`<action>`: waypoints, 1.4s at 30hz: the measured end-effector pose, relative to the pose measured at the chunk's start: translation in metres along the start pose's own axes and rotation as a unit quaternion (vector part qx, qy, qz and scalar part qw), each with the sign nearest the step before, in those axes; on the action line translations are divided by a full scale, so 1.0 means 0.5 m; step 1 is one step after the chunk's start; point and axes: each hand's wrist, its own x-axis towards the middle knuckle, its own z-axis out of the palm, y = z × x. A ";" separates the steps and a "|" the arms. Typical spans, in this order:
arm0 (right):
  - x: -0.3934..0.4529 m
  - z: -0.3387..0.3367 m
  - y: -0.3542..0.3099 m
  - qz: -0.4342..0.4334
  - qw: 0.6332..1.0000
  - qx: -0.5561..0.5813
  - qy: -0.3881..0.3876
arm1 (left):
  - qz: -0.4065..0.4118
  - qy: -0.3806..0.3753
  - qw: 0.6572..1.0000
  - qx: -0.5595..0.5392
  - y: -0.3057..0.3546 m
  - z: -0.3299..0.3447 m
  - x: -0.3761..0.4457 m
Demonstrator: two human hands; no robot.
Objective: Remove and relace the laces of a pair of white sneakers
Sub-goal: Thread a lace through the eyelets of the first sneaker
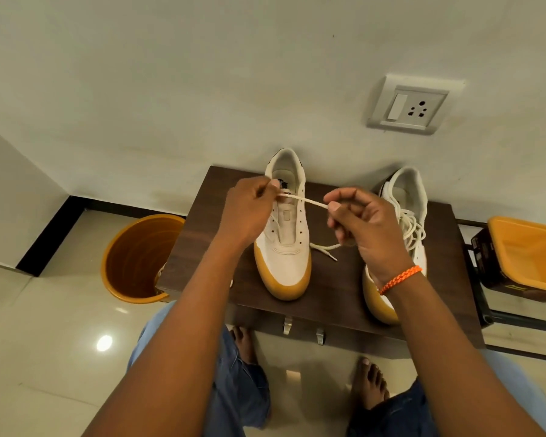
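while my left hand (249, 205) and right hand (356, 216) each pinch the lace (309, 201) taut above the left sneaker (286, 234) on the tabletop (334, 279), i fear the dangling tail could snag and tip it toward the bucket (133, 260).

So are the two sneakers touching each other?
Apart. The head view shows bare dark shelf between the left sneaker and the right sneaker.

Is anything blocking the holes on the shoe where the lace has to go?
Nothing visible does. The left sneaker lies open, eyelets bare, and both hands hold the lace stretched just above it: left hand, right hand.
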 end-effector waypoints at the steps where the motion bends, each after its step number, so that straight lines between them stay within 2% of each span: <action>1: -0.002 0.007 0.001 -0.004 1.000 -0.009 -0.010 | 0.022 -0.031 0.998 -0.043 0.009 0.004 -0.002; 3: -0.006 0.020 0.003 -0.012 0.999 -0.031 -0.019 | 0.044 -0.112 0.986 -0.111 0.027 0.020 -0.010; 4: -0.006 0.024 0.005 -0.014 0.999 -0.044 -0.017 | 0.048 -0.139 0.983 -0.110 0.035 0.026 -0.014; 8: -0.003 0.008 0.007 -0.013 0.998 -0.065 0.013 | 0.007 -0.116 0.990 -0.086 0.016 0.014 0.001; 10: 0.000 -0.009 0.001 -0.012 0.999 -0.023 0.028 | -0.009 -0.135 0.988 -0.076 0.008 -0.005 0.004; 13: 0.003 -0.027 -0.012 0.005 0.993 0.115 0.031 | -0.024 -0.201 0.978 -0.041 0.010 -0.004 -0.006; 15: 0.004 -0.035 -0.018 0.012 0.982 0.188 0.028 | -0.029 -0.190 0.981 -0.035 0.013 0.000 -0.005; 18: 0.003 -0.055 -0.026 0.008 0.957 0.290 0.016 | -0.027 -0.113 0.993 -0.032 0.002 -0.007 0.010; 20: 0.001 -0.065 -0.028 0.004 0.941 0.337 0.004 | -0.026 -0.059 0.998 0.012 -0.016 -0.010 0.019; 22: 0.000 -0.063 -0.024 0.001 0.953 0.302 0.005 | -0.007 0.008 0.991 0.131 -0.036 -0.006 0.025; 23: 0.000 -0.056 -0.021 -0.005 0.971 0.239 0.010 | 0.009 0.042 0.983 0.181 -0.040 -0.003 0.023; 24: 0.000 -0.045 -0.017 -0.014 0.988 0.155 0.012 | 0.033 0.071 0.978 0.193 -0.035 0.000 0.018; 25: -0.001 -0.029 -0.014 -0.024 0.997 0.074 0.006 | 0.066 0.078 0.983 0.155 -0.027 0.005 0.017; 26: -0.002 -0.011 -0.010 -0.033 0.999 0.013 -0.007 | 0.106 0.058 0.990 0.073 -0.014 0.011 0.013; 28: -0.007 0.022 -0.001 -0.045 0.998 -0.044 -0.019 | 0.143 -0.049 0.984 -0.091 0.019 0.025 -0.003; 29: -0.008 0.033 0.005 -0.051 0.997 -0.057 -0.015 | 0.138 -0.108 0.978 -0.116 0.025 0.035 -0.010; 31: -0.008 0.040 0.016 -0.057 0.995 -0.085 0.003 | 0.093 -0.195 0.974 -0.067 0.023 0.047 -0.013; 32: -0.006 0.037 0.020 -0.054 0.993 -0.104 0.014 | 0.076 -0.207 0.975 -0.019 0.017 0.047 -0.008; 34: -0.001 0.025 0.024 -0.038 0.991 -0.122 0.038 | 0.070 -0.183 0.980 0.019 0.004 0.034 0.004; 37: 0.004 0.005 0.023 -0.018 0.992 -0.100 0.073 | 0.045 -0.094 0.994 0.026 -0.009 -0.004 0.024; 40: 0.001 -0.007 0.021 -0.013 0.993 -0.072 0.095 | 0.023 0.022 0.982 0.186 -0.046 -0.021 0.039; 42: -0.004 -0.004 0.020 -0.018 0.991 -0.082 0.100 | 0.042 0.055 0.969 0.239 -0.049 -0.017 0.036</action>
